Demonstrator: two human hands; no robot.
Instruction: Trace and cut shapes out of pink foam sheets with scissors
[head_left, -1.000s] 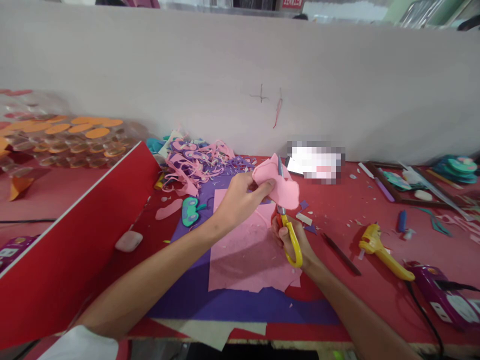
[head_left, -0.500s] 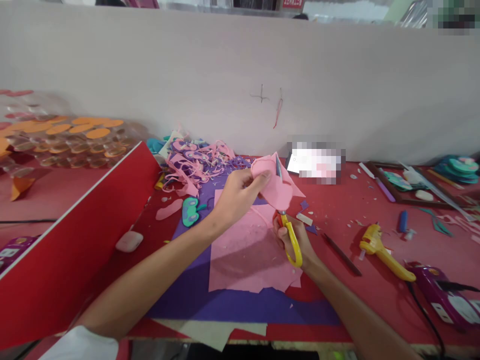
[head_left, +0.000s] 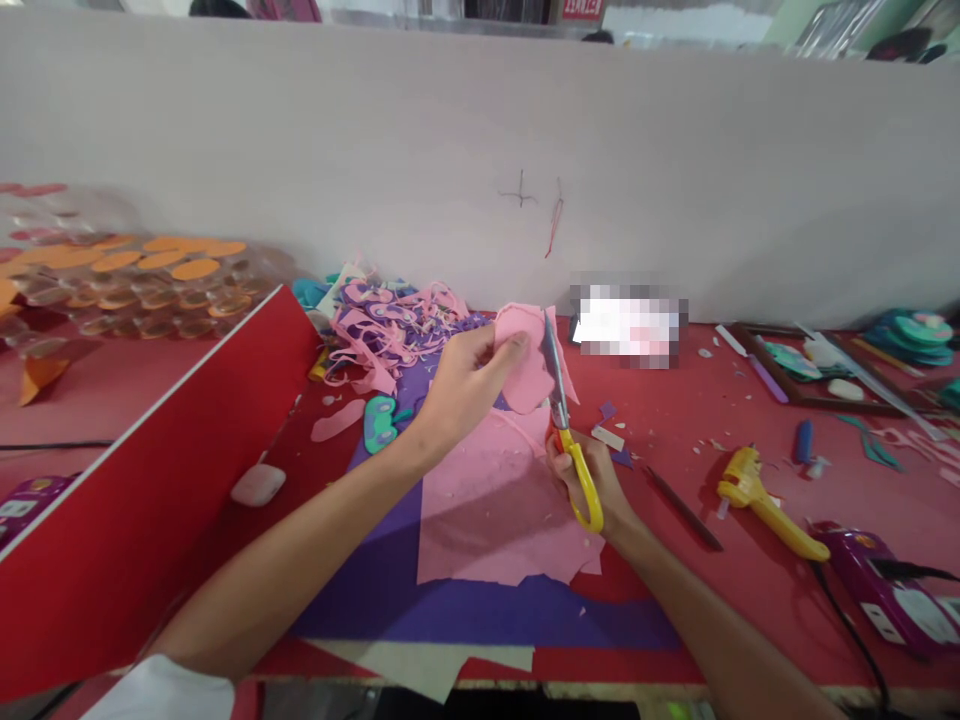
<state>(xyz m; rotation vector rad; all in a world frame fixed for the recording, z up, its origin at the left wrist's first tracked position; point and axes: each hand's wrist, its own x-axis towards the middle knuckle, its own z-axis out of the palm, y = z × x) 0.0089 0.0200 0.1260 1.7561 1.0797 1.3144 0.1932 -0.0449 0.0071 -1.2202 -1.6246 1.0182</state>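
Note:
Between thumb and fingers, my left hand (head_left: 472,378) pinches a pink felt piece (head_left: 525,370) with a rounded, wavy outline. My right hand (head_left: 592,475) is closed round the handles of yellow-handled scissors (head_left: 581,480). Their blades point up along the felt's right edge, and a pointed strip of pink sticks out beyond them. Under both hands lies a larger pink felt sheet (head_left: 502,520) on top of a purple sheet (head_left: 480,610). To the left of these sheets is a teal and purple felt shape (head_left: 381,424).
A heap of pink and purple scraps (head_left: 390,325) lies against the grey partition. At right are a yellow glue gun (head_left: 765,505), a brown pencil (head_left: 684,508) and a dark tray (head_left: 817,385). A red board (head_left: 165,480) stands upright at left, a white case (head_left: 259,485) beside it.
The pink felt piece has turned and shifted slightly left with my left hand. The scissor blades, earlier partly hidden by the felt, now show along its right edge.

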